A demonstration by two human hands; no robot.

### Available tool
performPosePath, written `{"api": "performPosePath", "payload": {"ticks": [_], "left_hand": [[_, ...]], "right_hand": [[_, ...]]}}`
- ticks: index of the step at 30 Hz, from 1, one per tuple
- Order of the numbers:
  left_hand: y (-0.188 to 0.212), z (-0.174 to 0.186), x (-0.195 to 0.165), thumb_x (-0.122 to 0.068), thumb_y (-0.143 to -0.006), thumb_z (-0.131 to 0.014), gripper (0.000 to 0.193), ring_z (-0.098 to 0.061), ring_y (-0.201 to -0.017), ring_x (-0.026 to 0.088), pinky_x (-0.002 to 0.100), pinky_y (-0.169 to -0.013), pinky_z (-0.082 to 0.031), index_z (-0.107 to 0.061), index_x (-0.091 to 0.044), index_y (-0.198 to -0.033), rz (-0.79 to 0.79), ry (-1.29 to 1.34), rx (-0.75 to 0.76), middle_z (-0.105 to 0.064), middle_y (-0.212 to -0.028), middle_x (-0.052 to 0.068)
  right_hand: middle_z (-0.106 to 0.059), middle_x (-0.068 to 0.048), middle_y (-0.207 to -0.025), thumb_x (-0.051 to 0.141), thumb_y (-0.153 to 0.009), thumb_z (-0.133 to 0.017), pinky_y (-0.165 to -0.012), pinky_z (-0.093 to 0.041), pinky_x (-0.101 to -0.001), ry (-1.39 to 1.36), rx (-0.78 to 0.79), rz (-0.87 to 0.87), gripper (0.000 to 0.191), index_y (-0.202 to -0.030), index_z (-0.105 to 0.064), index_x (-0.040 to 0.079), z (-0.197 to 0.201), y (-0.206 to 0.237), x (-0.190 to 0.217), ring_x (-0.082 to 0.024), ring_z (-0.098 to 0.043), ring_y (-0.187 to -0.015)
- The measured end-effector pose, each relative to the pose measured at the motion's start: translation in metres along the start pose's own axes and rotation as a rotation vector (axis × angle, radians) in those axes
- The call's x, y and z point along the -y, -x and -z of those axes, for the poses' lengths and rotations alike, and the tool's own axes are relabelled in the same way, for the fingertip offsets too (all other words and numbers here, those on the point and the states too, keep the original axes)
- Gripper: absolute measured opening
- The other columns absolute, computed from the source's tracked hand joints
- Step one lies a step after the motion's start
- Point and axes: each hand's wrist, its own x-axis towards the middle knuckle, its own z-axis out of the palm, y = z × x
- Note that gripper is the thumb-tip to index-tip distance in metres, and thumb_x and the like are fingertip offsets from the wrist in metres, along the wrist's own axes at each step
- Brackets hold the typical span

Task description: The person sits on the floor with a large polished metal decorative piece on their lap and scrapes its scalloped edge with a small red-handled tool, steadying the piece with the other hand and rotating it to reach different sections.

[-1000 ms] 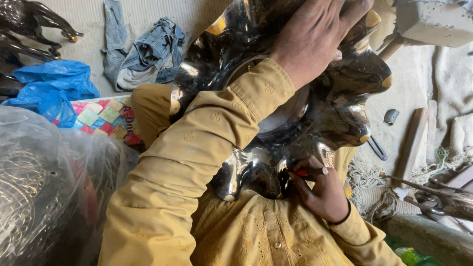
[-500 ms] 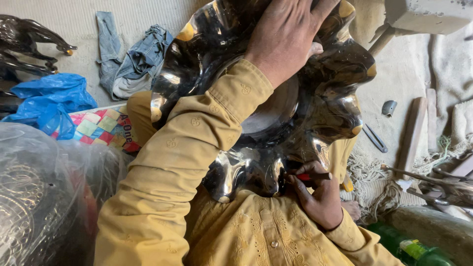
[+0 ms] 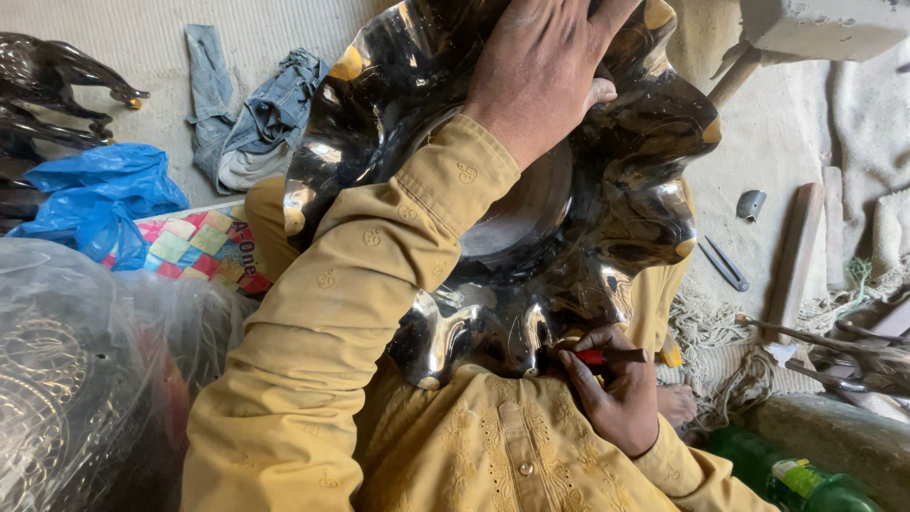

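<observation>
Two hands work the big glossy black scalloped metal bowl [image 3: 588,218] propped upright on the lap. Left hand [image 3: 540,76] has slid further over its top rim, palm pressing; right hand [image 3: 616,398] stays clenched on a small red-handled tool [image 3: 595,357] at the lower edge, so engraving continues.

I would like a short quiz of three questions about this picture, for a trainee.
1. True or false: the left hand lies on the upper part of the wavy black bowl.
2. What does the right hand pinch? A) red-handled tool B) blue bag C) bottle
3. Which cloth lies on the floor beyond the bowl?

Key: 1 true. 2 A, the red-handled tool. 3 The denim cloth.
</observation>
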Motion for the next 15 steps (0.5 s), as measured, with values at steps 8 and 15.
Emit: {"api": "performPosePath", "payload": {"ticks": [8, 15], "left_hand": [[0.0, 0.001, 0.0, -0.061, -0.097, -0.07, 0.109, -0.045, -0.142, 0.036, 0.052, -0.127, -0.02, -0.008, -0.004, -0.167, 0.011, 0.025, -0.036, -0.055, -0.147, 0.026], [-0.003, -0.002, -0.001, -0.064, -0.093, -0.073, 0.115, -0.049, -0.135, 0.036, 0.051, -0.123, -0.023, -0.008, -0.006, -0.168, 0.04, -0.059, -0.088, -0.059, -0.138, 0.025]], "right_hand": [[-0.077, -0.012, -0.088, -0.002, -0.089, -0.072, -0.068, -0.059, -0.0227, -0.041, 0.001, 0.018, 0.012, -0.095, -0.062, -0.004, 0.0, 0.009, -0.008, -0.011, -0.073, -0.081], [-0.077, -0.017, -0.104, -0.004, -0.092, -0.071, -0.085, -0.068, -0.0312, -0.14, 0.039, 0.342, 0.017, -0.105, -0.06, -0.006, -0.007, 0.012, 0.002, -0.018, -0.079, -0.1]]}}
